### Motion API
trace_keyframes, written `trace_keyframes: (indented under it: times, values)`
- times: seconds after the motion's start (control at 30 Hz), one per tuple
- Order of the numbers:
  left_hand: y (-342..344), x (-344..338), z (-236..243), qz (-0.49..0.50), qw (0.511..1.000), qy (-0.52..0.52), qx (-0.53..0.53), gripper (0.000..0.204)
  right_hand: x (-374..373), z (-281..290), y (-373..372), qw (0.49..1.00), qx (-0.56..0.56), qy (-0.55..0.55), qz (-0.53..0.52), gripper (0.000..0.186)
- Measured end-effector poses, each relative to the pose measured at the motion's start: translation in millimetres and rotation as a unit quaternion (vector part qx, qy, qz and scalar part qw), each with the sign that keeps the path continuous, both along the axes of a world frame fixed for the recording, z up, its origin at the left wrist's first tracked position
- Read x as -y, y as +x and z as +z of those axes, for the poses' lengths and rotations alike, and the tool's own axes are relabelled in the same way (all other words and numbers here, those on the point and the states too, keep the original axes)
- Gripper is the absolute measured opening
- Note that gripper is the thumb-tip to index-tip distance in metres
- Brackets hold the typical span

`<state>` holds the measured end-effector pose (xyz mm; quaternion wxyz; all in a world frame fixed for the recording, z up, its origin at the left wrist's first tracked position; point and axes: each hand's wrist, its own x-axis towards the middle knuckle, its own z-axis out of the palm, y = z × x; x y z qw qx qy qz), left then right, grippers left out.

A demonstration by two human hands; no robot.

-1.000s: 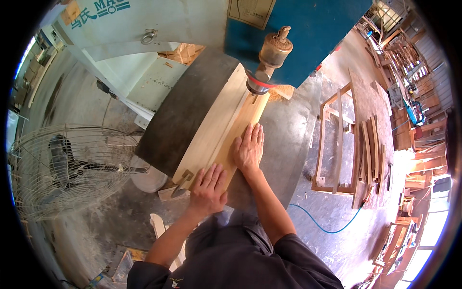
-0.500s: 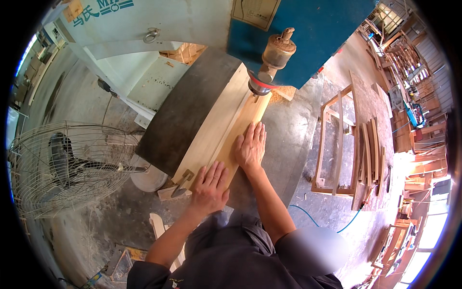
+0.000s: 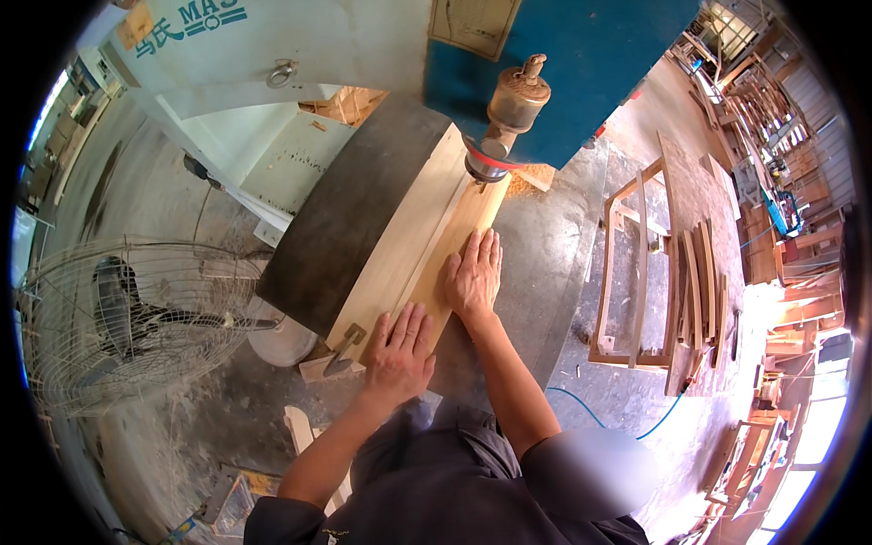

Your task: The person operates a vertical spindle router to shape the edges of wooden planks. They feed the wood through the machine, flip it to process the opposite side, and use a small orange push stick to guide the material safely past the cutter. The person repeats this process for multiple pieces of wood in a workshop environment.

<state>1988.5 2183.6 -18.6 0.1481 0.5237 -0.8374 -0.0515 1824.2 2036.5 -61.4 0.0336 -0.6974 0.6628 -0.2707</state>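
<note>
Both of my hands lie on a pale wooden board [image 3: 470, 221] on the grey machine table [image 3: 536, 245]. My right hand [image 3: 474, 277] is flat near the board's middle, fingers stretched toward the machine. Nearer to me, my left hand [image 3: 400, 350] rests with its fingers extended along the board's near end. Left of the board runs a pale wooden strip [image 3: 400, 245] against a large dark block [image 3: 354, 213]. A metal clamp or bracket [image 3: 347, 343] sits at the strip's near end. Above the board's far end hangs a metal machine part [image 3: 490, 159] with a red rim, below a dusty cup-shaped fitting [image 3: 519, 98].
The white machine housing [image 3: 291, 45] and a blue panel [image 3: 563, 73] stand ahead. At the left is a wire-caged fan [image 3: 136, 318]. On the right, a brown worktable [image 3: 677, 300] carries several wooden strips [image 3: 701, 282]. A blue hose [image 3: 577, 404] crosses the floor.
</note>
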Motion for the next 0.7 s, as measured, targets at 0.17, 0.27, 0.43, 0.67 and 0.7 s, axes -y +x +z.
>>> trace_keyframes:
  times: [0.17,0.27,0.43,0.67,0.7]
  values:
    - [-1.8,3.5,1.6,0.000,1.000,0.003,0.007,0.075,3.4,0.2,-1.3,1.000,0.003,-0.001,-0.002,0.064]
    - [-3.5,5.6,3.8,0.001,1.000,0.007,0.013,0.075,6.3,-1.7,-2.2,1.000,-0.001,0.000,-0.004,0.065]
    - [-4.9,7.7,2.5,0.002,1.000,0.013,0.014,0.076,8.6,-1.9,-2.8,1.000,0.004,0.001,-0.007,0.066]
    - [-5.6,8.6,1.7,0.000,1.000,0.011,0.012,0.076,9.0,-1.2,-2.4,1.000,0.006,0.002,-0.009,0.065]
    - [-5.4,8.4,2.0,0.000,1.000,0.011,0.012,0.076,9.0,-1.4,-2.4,1.000,0.006,0.002,-0.009,0.065]
